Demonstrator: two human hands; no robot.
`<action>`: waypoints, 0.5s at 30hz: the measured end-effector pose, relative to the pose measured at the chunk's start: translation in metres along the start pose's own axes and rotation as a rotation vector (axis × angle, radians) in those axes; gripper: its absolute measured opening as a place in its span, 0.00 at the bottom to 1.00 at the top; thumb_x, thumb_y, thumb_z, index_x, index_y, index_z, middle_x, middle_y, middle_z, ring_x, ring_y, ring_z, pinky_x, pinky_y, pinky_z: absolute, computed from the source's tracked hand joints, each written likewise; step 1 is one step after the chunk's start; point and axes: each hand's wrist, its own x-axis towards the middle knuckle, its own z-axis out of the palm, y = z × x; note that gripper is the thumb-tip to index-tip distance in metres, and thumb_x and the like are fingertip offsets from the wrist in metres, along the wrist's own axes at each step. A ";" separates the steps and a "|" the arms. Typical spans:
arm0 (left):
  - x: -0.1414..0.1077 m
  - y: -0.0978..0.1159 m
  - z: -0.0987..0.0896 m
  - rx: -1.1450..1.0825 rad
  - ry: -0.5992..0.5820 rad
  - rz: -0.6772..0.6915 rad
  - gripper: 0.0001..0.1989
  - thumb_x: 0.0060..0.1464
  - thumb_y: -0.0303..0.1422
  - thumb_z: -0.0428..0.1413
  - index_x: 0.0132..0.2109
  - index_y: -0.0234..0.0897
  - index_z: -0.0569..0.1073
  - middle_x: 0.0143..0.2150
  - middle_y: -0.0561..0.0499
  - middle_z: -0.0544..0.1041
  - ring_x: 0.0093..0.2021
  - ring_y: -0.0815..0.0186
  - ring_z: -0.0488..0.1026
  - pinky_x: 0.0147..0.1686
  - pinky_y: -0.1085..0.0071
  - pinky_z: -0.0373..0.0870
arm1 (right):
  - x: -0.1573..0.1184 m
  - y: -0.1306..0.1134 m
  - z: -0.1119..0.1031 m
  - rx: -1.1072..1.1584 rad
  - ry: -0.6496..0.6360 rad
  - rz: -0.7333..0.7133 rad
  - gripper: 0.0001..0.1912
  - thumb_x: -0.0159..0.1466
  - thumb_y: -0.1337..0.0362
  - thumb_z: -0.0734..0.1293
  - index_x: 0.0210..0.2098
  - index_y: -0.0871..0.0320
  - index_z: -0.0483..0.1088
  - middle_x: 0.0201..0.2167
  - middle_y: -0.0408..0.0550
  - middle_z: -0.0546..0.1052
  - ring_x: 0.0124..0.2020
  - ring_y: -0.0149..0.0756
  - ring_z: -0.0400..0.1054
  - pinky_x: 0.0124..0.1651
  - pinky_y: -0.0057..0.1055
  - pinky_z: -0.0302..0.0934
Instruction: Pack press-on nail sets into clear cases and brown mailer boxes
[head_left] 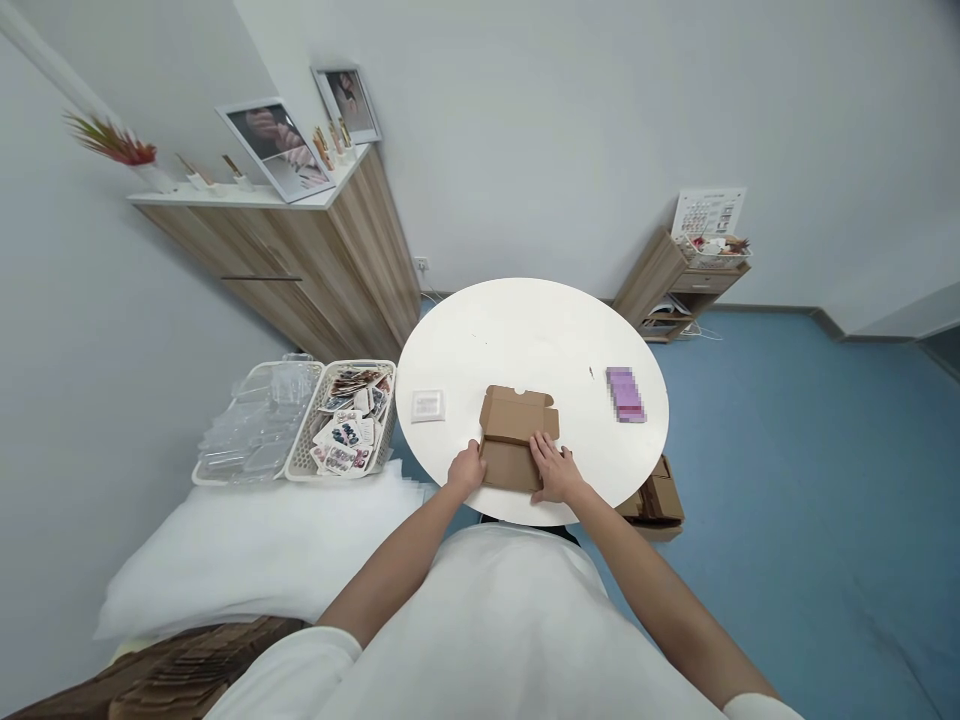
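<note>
A brown cardboard box point(510, 464) lies near the front edge of the round white table, its lid point(517, 412) folded back away from me and its side flaps sticking out. My left hand point(467, 469) is closed on the box's left side, fingers curled at the wall. On the right side, my right hand point(553, 468) grips the wall, with its fingers reaching over the inner edge and its thumb by the near corner. No contents show inside the box.
On the round table point(525, 320) are a small white packet point(427, 405) at left and a blurred purple pack point(625, 394) at right. Baskets of clear cases point(259, 425) and printed cards point(345, 420) stand left. Folded cartons point(658, 498) sit low at right.
</note>
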 end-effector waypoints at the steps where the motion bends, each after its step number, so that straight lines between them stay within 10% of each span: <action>1: -0.003 -0.002 -0.001 -0.025 0.015 0.030 0.18 0.54 0.36 0.43 0.50 0.34 0.55 0.39 0.43 0.72 0.41 0.58 0.70 0.35 0.67 0.62 | 0.000 0.000 0.000 -0.004 0.007 0.002 0.65 0.37 0.48 0.70 0.61 0.59 0.27 0.63 0.56 0.33 0.62 0.49 0.23 0.57 0.50 0.36; 8: -0.015 0.000 -0.022 0.037 -0.036 0.300 0.53 0.32 0.51 0.58 0.61 0.43 0.39 0.52 0.43 0.62 0.49 0.54 0.65 0.42 0.66 0.62 | 0.003 0.001 0.001 -0.023 0.028 -0.003 0.64 0.37 0.50 0.71 0.61 0.59 0.28 0.63 0.56 0.34 0.62 0.48 0.24 0.57 0.49 0.36; 15: -0.001 0.009 -0.027 0.089 -0.124 0.269 0.57 0.27 0.51 0.60 0.61 0.45 0.39 0.51 0.43 0.63 0.50 0.52 0.64 0.42 0.65 0.61 | -0.010 0.009 -0.011 0.104 0.149 0.003 0.59 0.43 0.45 0.67 0.61 0.56 0.28 0.63 0.53 0.32 0.63 0.47 0.26 0.57 0.47 0.36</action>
